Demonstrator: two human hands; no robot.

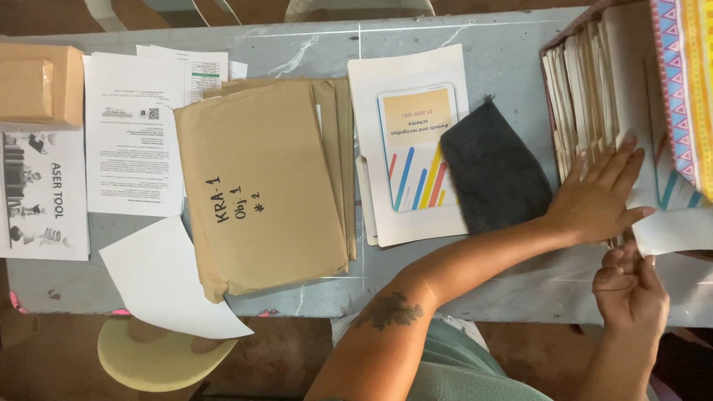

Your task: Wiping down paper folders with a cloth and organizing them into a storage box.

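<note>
Two hands (594,200), one dark cloth (494,167), one stool (152,356).

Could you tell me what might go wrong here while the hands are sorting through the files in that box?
The left hand presses flat on the upright files in the box; the leaning stack could slump and crease. The right hand grips a white sheet at its edge, which might tear or slip. The blank sheet overhangs the table edge and could slide off.

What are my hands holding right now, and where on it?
The left hand lies flat on the white sheets standing in the box, fingers spread. The right hand pinches the lower edge of one white sheet there.
</note>
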